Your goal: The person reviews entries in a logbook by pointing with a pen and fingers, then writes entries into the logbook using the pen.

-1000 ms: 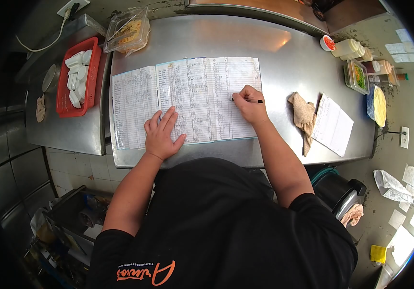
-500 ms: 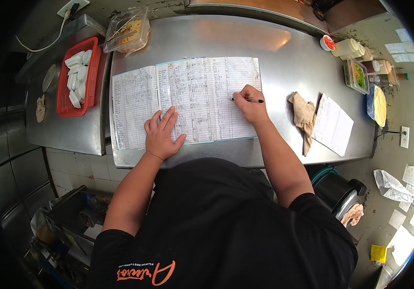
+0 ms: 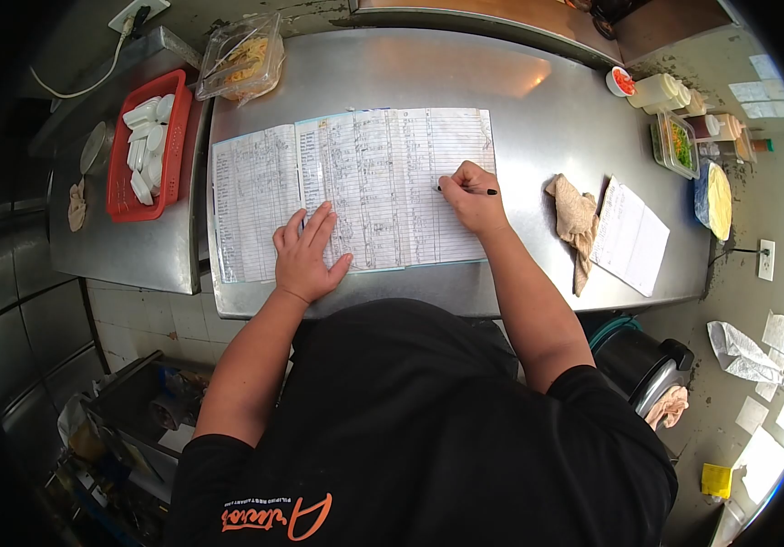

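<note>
An open ledger book (image 3: 369,201) with ruled pages and handwritten columns lies on the steel table (image 3: 392,68). My left hand (image 3: 308,255) rests flat on the lower part of the pages, fingers spread. My right hand (image 3: 476,199) is closed around a dark pen (image 3: 492,191), its tip side at the right page; the pen's tip is partly hidden by the fingers. To the right of the book lie a crumpled tan cloth (image 3: 575,223) and a white notepad (image 3: 630,239) with faint writing.
A red basket (image 3: 173,150) of white containers stands on the left counter. A clear food container (image 3: 269,68) is at the back left. Along the right edge are a bowl of red pieces (image 3: 622,81), bottles (image 3: 656,92), a tub of greens (image 3: 676,146) and a yellow item (image 3: 717,202).
</note>
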